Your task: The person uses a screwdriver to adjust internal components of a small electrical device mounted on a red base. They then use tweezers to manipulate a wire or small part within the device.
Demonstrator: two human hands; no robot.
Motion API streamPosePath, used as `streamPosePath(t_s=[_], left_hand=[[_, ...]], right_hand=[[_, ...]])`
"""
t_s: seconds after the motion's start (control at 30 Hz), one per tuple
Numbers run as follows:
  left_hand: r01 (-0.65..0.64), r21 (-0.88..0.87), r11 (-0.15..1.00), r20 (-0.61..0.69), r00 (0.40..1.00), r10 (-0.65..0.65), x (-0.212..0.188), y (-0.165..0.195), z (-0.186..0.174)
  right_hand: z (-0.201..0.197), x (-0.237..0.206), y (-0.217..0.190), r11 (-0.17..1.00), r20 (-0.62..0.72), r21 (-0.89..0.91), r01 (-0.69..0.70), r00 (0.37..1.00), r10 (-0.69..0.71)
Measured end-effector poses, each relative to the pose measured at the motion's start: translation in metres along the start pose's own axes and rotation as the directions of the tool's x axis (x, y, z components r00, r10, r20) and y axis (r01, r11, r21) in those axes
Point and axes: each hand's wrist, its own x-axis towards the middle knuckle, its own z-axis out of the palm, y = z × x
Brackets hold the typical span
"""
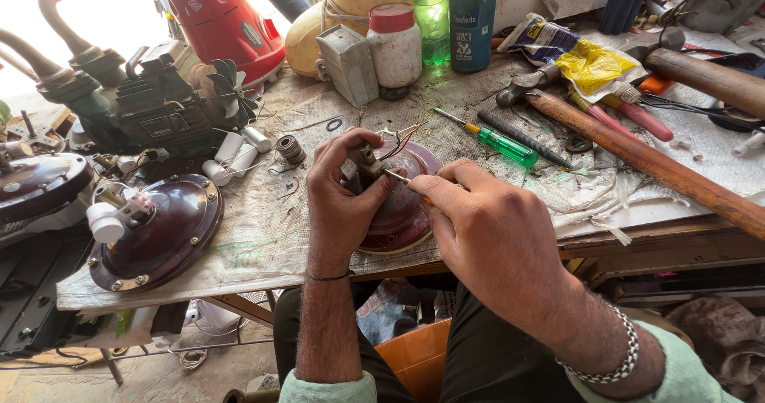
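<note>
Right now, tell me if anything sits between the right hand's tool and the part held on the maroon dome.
Nothing visible does. The right hand holds a thin tool whose tip already meets the small part that the left hand grips on the maroon dome. Thin wires rise behind it.

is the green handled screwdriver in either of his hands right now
No, the green-handled screwdriver lies on the bench cloth, apart from both hands; the right hand holds a different thin tool against the round maroon part.
</note>
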Motion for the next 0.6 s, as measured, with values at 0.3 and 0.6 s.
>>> streamPosePath(t_s=[0.3, 0.6], left_hand=[[-0.073, -0.003, 0.997, -0.010, 0.997, 0.073, 0.000, 0.002, -0.001], [0.006, -0.222, 0.975, 0.050, 0.999, 0.005, -0.004, -0.001, -0.006]], right_hand=[[-0.014, 0.004, 0.012, 1.000, 0.041, 0.003, -0.023, 0.999, 0.022], [0.032, 0.021, 0.033, 0.903, -0.005, 0.399, -0.159, 0.984, 0.176]])
